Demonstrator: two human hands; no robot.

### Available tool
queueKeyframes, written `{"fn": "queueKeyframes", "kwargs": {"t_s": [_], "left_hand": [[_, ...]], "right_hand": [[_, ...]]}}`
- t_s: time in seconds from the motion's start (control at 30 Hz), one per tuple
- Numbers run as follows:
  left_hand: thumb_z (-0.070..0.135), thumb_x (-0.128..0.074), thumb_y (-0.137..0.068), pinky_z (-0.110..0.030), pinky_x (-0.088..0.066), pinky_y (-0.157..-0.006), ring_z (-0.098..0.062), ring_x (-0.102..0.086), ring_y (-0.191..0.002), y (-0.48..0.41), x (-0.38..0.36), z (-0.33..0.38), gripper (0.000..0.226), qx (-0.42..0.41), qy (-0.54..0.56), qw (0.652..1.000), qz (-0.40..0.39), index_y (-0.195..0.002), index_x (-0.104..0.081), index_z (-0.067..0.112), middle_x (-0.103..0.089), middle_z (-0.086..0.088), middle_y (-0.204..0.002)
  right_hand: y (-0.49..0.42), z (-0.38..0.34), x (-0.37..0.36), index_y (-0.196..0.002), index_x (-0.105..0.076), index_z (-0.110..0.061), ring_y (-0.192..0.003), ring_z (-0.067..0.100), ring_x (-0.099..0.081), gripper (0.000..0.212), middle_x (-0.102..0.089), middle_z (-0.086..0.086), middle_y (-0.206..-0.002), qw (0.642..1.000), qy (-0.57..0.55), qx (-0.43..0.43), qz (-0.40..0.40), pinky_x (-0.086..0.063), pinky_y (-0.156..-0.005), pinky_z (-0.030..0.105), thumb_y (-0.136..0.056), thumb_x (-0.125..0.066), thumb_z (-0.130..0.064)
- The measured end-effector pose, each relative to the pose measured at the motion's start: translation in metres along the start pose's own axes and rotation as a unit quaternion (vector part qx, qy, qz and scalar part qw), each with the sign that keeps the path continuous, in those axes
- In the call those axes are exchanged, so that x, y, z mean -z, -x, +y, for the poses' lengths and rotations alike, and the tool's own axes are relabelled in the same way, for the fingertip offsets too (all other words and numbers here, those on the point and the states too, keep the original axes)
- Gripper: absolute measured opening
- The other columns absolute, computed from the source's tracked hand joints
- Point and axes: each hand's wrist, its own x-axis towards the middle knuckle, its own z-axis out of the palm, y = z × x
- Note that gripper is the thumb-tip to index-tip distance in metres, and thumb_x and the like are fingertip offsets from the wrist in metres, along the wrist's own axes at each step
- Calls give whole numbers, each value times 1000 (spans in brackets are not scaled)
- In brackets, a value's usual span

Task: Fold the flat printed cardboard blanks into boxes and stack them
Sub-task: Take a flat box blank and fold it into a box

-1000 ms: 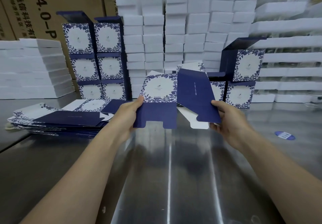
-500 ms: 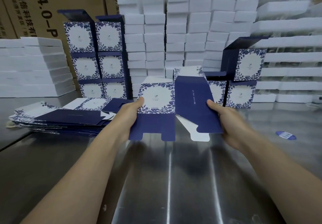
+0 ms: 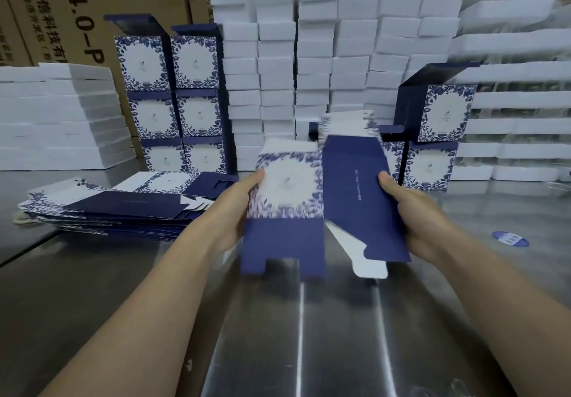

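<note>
We've drawn the blue-and-white printed cardboard blank (image 3: 315,208) lower and nearer, held above the steel table (image 3: 309,335). Our left hand (image 3: 234,211) pinches the floral panel, our right hand (image 3: 411,214) grips the navy panel, probably to square it open.

The bench (image 3: 309,335) is shiny metal and fills the bottom of the frame. At middle left a pile of flat blanks (image 3: 117,208) lies on it. Behind the pile stand folded blue boxes (image 3: 173,100), stacked up. More boxes (image 3: 435,137) stand at middle right. White blocks (image 3: 309,57) are stacked at the back and on the left (image 3: 58,118). A small blue sticker (image 3: 510,238) lies at the right.
</note>
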Motion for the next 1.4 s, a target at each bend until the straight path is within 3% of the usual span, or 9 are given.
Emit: {"fn": "queueKeyframes", "kwargs": {"t_s": [0.13,0.37,0.53,0.7,0.87,1.1,1.2,1.27,1.4], "left_hand": [[46,-55,-108,-26,-56,-44,-16,-79,-66,-4,6,0,36,-39,-33,998,37,-103,-76,17,-82,1,-82],[40,-68,-100,-30,-57,-46,-25,-78,-64,-3,4,-1,31,1,-38,999,33,-113,-77,13,-82,-8,-91],[52,-63,-100,-35,-58,-86,-26,-75,-101,-8,2,-4,46,-33,-61,996,54,-129,-72,17,-78,-2,-107],[57,-61,-101,-50,-59,-99,-27,-74,-96,-12,11,-4,48,-41,-83,992,90,-123,-73,16,-78,-13,-113],[50,-61,-104,-23,-52,-41,-14,-70,-47,-14,8,-7,42,-19,-65,996,54,-86,-72,14,-74,2,-62],[64,-59,-99,-38,-53,-101,-27,-71,-109,-13,3,-6,51,-31,-106,992,59,-119,-69,18,-72,-8,-126],[66,-51,-102,-29,-59,-73,-19,-75,-81,-12,3,-6,45,-36,-131,988,72,-102,-65,23,-74,-4,-109],[65,-51,-103,-36,-64,-75,-26,-79,-88,-15,7,-5,50,-27,-99,991,82,-115,-67,19,-76,-11,-117],[65,-56,-101,-36,-62,-71,-27,-75,-100,-14,11,-3,59,-17,-55,993,104,-137,-64,18,-74,-9,-124]], "right_hand": [[2,1,-2,-112,-79,-11,-80,29,-81,34,-81,12,-103,999,26,-20,-10,-61,-54,40,-98,-70,-41],[0,3,-4,-115,-77,-14,-86,25,-81,40,-82,9,-105,1000,8,-7,14,-63,-62,36,-105,-58,-47],[0,1,1,-109,-79,-11,-78,25,-81,38,-82,11,-99,999,36,-6,17,-63,-54,37,-105,-59,-43],[0,5,-3,-108,-83,-15,-85,26,-81,35,-82,9,-105,998,48,-41,-20,-66,-66,37,-101,-63,-43],[3,5,-3,-105,-83,-14,-80,24,-81,41,-82,9,-101,998,47,-36,-18,-63,-57,33,-102,-60,-48],[1,1,-4,-103,-81,-13,-77,24,-81,39,-82,9,-100,998,51,-4,40,-63,-54,34,-103,-61,-47],[-2,4,-4,-115,-80,-17,-93,24,-80,43,-82,5,-108,998,42,-11,38,-64,-77,38,-99,-64,-53],[-1,6,-6,-121,-78,-20,-101,24,-79,48,-81,3,-114,998,43,-28,22,-62,-83,39,-98,-61,-59],[3,8,-11,-116,-77,-17,-79,27,-81,48,-82,8,-103,996,74,-53,20,-62,-55,37,-104,-53,-57]]}}
